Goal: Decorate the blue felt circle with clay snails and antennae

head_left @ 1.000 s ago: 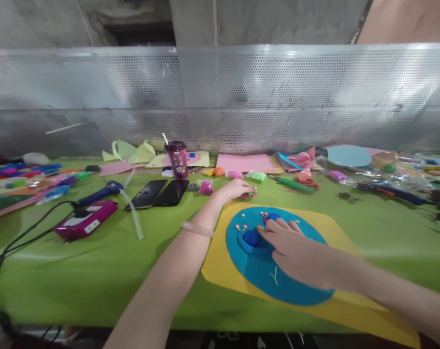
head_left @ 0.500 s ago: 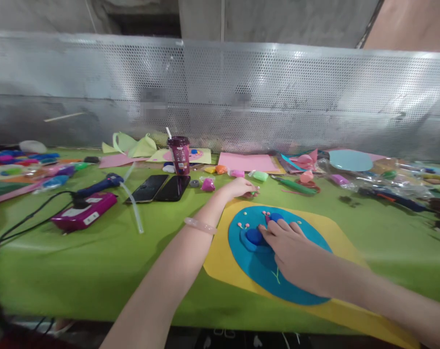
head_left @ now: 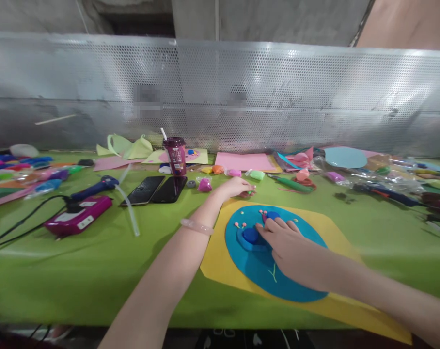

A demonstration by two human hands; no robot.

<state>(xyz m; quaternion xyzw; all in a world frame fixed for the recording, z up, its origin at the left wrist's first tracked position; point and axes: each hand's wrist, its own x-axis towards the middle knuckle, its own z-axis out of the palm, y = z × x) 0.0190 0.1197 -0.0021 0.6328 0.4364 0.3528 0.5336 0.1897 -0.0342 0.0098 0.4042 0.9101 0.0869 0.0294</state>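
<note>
A yellow sheet (head_left: 220, 261) carries a blue paper oval (head_left: 249, 274) with clay figures on it. One snail-like figure has a dark blue clay disc (head_left: 250, 235), a lighter blue body and two pink-tipped feelers. Farther back, a second figure with a blue disc (head_left: 272, 215) is partly covered. My right hand (head_left: 287, 240) rests over the oval, fingers extended and bent down, index fingertip beside the first figure; its thumb is hidden. Beyond the sheet's far left corner, my left hand (head_left: 240, 187) is closed, pinching a small bit of green clay (head_left: 249, 192).
Bagged clay in pink (head_left: 205, 184), green (head_left: 257, 175) and other colours lies behind my hands. Left are two phones (head_left: 169, 189), a lidded cup (head_left: 177, 157), a glue gun (head_left: 94, 188) and a magenta power strip (head_left: 79, 216). Green-handled scissors (head_left: 290, 183) lie to the right.
The whole view has shifted slightly, so things sit a little farther left. Both hands keep nearly the same place relative to the blue oval.
</note>
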